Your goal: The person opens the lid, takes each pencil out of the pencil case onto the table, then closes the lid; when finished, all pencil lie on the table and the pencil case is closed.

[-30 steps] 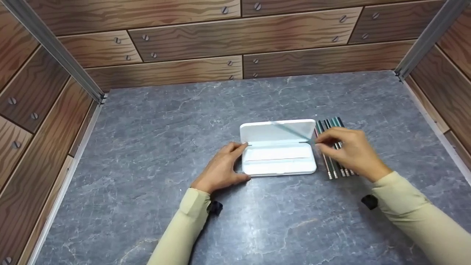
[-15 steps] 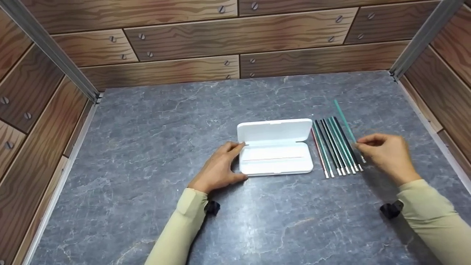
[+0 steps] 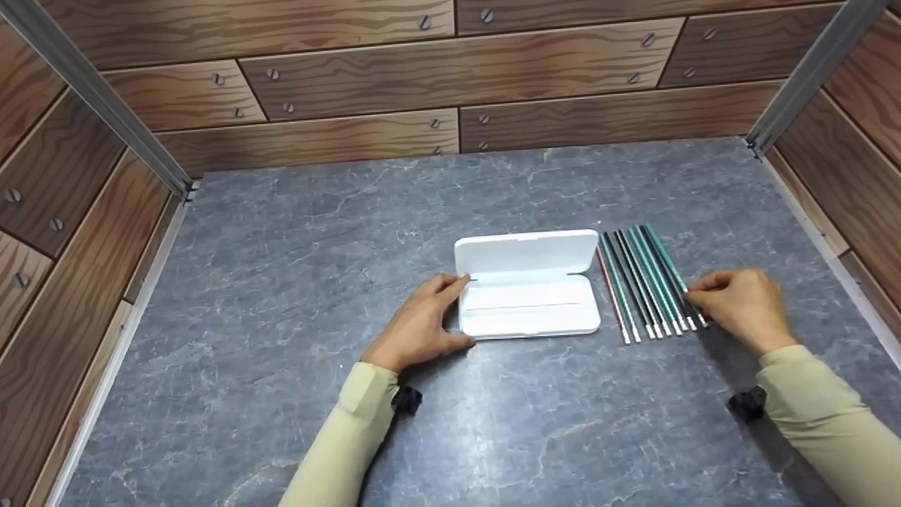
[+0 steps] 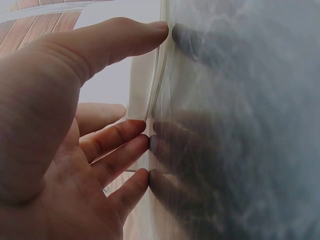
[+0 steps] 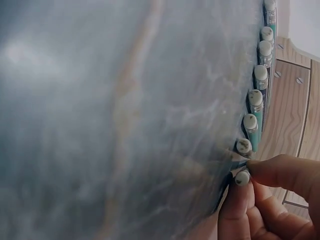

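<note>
A white pencil case (image 3: 524, 324) lies with its lid (image 3: 528, 253) raised and its tray bare inside. My left hand (image 3: 419, 320) holds the case's left end, thumb along the front edge and index finger by the hinge. In the left wrist view the other fingers touch the table beside the case. Right of the case, several pencils (image 3: 635, 282) lie side by side, mostly dark and green, with a red one nearest the case. My right hand (image 3: 742, 306) pinches a green pencil (image 3: 666, 260) at the row's right end, close to its white eraser (image 5: 242, 177).
The grey marbled tabletop (image 3: 317, 232) spreads around both hands. Wood-patterned walls (image 3: 366, 84) with metal corner posts (image 3: 105, 91) enclose its back and sides. Each wrist carries a small black camera (image 3: 747, 405).
My right hand has carried the green pencil from beside the case to the right end of the row and lowered it there. My left hand stays on the case.
</note>
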Motion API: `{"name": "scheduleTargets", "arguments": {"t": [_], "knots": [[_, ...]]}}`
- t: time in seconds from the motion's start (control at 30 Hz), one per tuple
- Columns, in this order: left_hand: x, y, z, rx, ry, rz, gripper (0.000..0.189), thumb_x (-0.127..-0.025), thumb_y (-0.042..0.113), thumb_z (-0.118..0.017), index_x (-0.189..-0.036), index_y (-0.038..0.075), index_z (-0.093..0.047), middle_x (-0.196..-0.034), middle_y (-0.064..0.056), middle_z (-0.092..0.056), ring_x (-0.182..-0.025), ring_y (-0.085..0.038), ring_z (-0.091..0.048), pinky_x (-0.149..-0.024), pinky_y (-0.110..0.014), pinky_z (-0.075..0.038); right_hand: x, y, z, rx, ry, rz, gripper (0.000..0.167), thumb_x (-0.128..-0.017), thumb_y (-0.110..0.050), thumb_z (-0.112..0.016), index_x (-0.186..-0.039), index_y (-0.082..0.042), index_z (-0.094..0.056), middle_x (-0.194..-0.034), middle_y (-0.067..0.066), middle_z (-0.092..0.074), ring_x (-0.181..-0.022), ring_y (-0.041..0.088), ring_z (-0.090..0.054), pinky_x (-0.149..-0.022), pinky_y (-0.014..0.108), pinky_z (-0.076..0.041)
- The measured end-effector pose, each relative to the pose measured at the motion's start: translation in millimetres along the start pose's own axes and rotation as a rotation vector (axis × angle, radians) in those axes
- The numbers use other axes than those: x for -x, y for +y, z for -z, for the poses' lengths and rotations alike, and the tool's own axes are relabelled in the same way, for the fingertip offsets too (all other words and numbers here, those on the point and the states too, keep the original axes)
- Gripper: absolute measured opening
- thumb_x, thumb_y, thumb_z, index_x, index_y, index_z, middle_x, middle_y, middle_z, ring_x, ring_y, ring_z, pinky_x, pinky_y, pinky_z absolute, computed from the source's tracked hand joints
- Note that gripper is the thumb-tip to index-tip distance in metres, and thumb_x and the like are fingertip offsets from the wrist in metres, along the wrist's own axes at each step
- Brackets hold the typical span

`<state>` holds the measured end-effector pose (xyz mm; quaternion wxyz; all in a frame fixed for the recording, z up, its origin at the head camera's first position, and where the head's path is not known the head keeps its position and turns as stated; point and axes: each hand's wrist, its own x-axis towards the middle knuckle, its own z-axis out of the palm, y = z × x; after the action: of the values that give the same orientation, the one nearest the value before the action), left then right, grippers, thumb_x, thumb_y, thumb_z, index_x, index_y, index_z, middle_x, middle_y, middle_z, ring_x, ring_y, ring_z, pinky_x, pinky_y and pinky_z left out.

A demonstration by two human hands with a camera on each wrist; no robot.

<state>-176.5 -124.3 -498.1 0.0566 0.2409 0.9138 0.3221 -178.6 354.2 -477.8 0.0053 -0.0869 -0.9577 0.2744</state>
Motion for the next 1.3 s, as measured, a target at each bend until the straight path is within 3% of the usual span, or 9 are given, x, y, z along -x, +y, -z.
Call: {"name": "scheduleTargets", "arguments": {"t": [0.23, 0.87, 1.0, 1.13, 1.2, 1.3], "knots": [[0.9, 0.7, 1.4, 0.003, -0.004, -0.004, 0.101, -0.087, 0.029, -0.095, -0.171, 0.004, -0.045, -0.16, -0.013, -0.058, -0.15, -0.033, -0.055, -0.13, -0.05, -0.045, 1.9, -0.6, 0.7, -0.003, -0.026, -0.002, 0.028, -0.096, -0.024, -0.084, -0.108, 0.001, -0.086, -0.105, 0.022, -0.084, -0.082, 0.02, -0.064, -0.075, 0.033, -0.044], [0.4, 0.7, 0.9, 0.004, -0.012, 0.004, 0.101, -0.088, 0.029, -0.095, -0.172, 0.006, -0.044, -0.161, -0.014, -0.057, -0.151, -0.035, -0.055, -0.129, -0.051, -0.046, 5.0, -5.1, -0.5, 0.015, 0.032, 0.023, 0.029, -0.099, -0.025, -0.082, -0.109, 0.002, -0.086, -0.109, 0.026, -0.084, -0.088, 0.03, -0.073, -0.074, 0.035, -0.047], [0.0, -0.1, 0.4, 0.005, -0.011, 0.002, 0.101, -0.088, 0.029, -0.095, -0.172, 0.005, -0.044, -0.16, -0.014, -0.058, -0.15, -0.035, -0.055, -0.129, -0.051, -0.046, 4.4, -22.8, -3.7, -0.031, 0.093, 0.134, 0.027, -0.1, -0.022, -0.081, -0.115, -0.001, -0.086, -0.112, 0.024, -0.084, -0.09, 0.021, -0.072, -0.078, 0.023, -0.047], [0.6, 0.1, 2.0, 0.0, -0.009, 0.002, 0.1, -0.089, 0.03, -0.095, -0.171, 0.005, -0.044, -0.16, -0.013, -0.058, -0.149, -0.034, -0.056, -0.128, -0.051, -0.047, 7.3, -58.1, -14.7, -0.112, 0.088, 0.347, 0.021, -0.1, -0.012, -0.082, -0.119, -0.003, -0.085, -0.117, 0.022, -0.084, -0.1, 0.025, -0.075, -0.085, 0.005, -0.043], [0.8, 0.4, 2.6, -0.004, -0.011, 0.002, 0.1, -0.089, 0.03, -0.095, -0.171, 0.005, -0.044, -0.16, -0.013, -0.058, -0.149, -0.034, -0.056, -0.128, -0.051, -0.047, 10.9, -77.6, -23.6, -0.143, 0.034, 0.455, 0.02, -0.098, -0.007, -0.084, -0.118, -0.004, -0.085, -0.116, 0.018, -0.085, -0.103, 0.029, -0.076, -0.09, 0.007, -0.048], [1.3, 0.4, 1.9, -0.004, -0.013, 0.001, 0.101, -0.088, 0.03, -0.095, -0.171, 0.005, -0.044, -0.16, -0.014, -0.058, -0.149, -0.034, -0.056, -0.129, -0.05, -0.046, 15.5, -102.2, -39.0, -0.144, -0.094, 0.606, 0.019, -0.096, -0.002, -0.084, -0.115, -0.006, -0.086, -0.112, 0.011, -0.086, -0.105, 0.03, -0.079, -0.095, 0.025, -0.062]]}}
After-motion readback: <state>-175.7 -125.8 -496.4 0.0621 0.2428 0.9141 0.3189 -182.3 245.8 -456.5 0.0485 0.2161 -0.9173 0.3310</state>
